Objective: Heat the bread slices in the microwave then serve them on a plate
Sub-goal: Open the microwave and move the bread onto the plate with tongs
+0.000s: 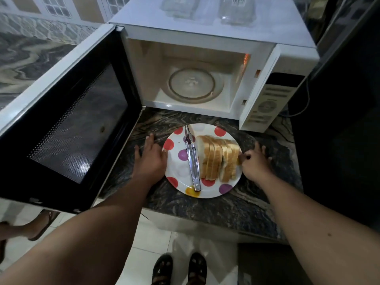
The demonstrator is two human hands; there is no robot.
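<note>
Bread slices (219, 157) on plate (174, 161) – dark marble counter (236, 202) – left hand (150, 159) spread, right hand (255, 163) pinching rim

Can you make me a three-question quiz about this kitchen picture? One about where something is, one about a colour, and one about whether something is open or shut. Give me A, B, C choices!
1. Where are the metal tongs?
A. Inside the microwave
B. On the plate, left of the bread slices
C. On the floor

2. What colour is the microwave casing?
A. White
B. Red
C. Green

3. How is the microwave door?
A. Shut
B. Swung wide open
C. Missing

Answers:
1. B: the tongs lie on the spotted plate beside the bread slices.
2. A: its top and sides are white.
3. B: the door stands open to the left, showing the bare glass turntable inside.
</note>
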